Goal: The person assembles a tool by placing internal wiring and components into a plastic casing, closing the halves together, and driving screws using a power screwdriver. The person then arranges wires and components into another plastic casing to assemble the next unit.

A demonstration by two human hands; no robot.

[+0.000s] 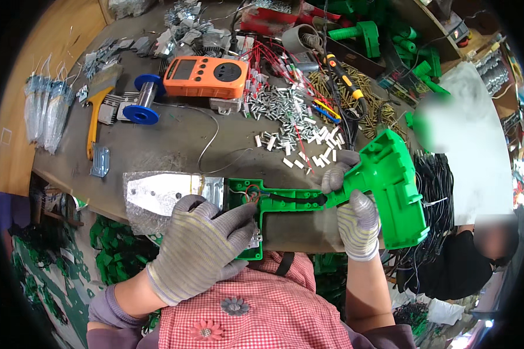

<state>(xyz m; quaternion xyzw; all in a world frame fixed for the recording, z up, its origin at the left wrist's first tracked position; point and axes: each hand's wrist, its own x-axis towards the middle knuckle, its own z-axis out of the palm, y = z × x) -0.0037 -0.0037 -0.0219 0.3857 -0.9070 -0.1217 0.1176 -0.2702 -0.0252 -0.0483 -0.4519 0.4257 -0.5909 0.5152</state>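
My left hand [204, 247], in a striped grey glove, bends over the boxed end of a green plastic housing [294, 200]. Its fingertips rest by thin coloured wires inside the box, and a black sleeve lies along the narrow handle channel. A silvery metal plate [163, 195], partly in clear bubble wrap, extends left from the box. My right hand [358, 224], gloved too, is closed around the neck of a green shell piece [393, 192] with a wide ribbed end. This piece meets the handle's right end; whether they are joined I cannot tell.
Beyond the hands are an orange meter [206, 78], a blue solder spool [142, 102], a yellow-handled brush [96, 110] and a soldering iron [343, 75]. Screws [279, 110] and white connectors [326, 142] lie scattered. Black cables [436, 186] hang at right; a person [454, 264] sits beyond.
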